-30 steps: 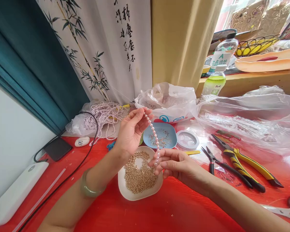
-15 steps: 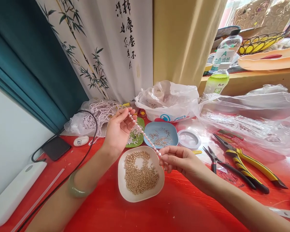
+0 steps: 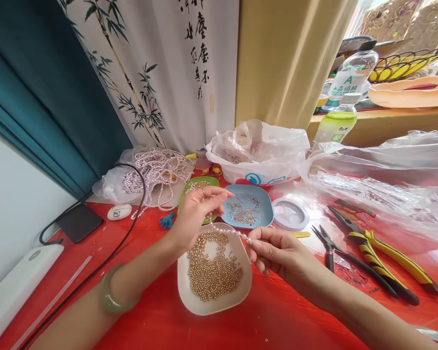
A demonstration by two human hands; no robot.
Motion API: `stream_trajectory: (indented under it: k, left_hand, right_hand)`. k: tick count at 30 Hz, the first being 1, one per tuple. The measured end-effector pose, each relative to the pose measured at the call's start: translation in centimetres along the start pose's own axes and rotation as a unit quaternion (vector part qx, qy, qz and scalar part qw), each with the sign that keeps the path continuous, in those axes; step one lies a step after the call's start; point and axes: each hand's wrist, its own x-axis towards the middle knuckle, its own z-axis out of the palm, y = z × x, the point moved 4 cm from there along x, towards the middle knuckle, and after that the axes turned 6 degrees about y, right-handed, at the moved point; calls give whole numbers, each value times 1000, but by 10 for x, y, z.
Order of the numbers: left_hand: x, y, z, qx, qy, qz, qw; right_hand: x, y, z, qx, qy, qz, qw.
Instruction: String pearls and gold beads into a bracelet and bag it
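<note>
Green tray [image 3: 212, 181] partly behind left hand [image 3: 194, 216]

One head-worn camera looked forward and down across the red bench [image 3: 284, 311], close above it, with the left grip [image 3: 199, 211] and right grip [image 3: 279, 250] near mid-frame; its upper part faced the curtains [image 3: 277, 63] and, at right, the windowsill [image 3: 405, 119].

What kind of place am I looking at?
Probably a home jewellery-making table: a dish of gold beads, strings of pink beads and yellow-handled pliers on a red surface.
</note>
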Motion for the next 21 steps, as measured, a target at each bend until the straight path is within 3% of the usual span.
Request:
stream_trajectory:
  k: [5,9,13,17,21]
  left_hand:
    - [-11,4,11,89,-70,14,993]
    - [-16,11,14,117,-89,32,989]
    - [-19,16,13,173,-90,76,978]
    - [-26,22,15,274,-103,188,938]
    - [-35,26,23,343,-125,306,879]
  right_hand:
    - [1,-7,-3,-36,47,-52,997]
    - [-1,-13,-4,-83,90,-84,989]
    - [-3,-15,-2,-99,92,-103,985]
    - [-3,-14,-1,-93,89,-105,986]
    - [-2,-12,-2,-63,82,-93,990]
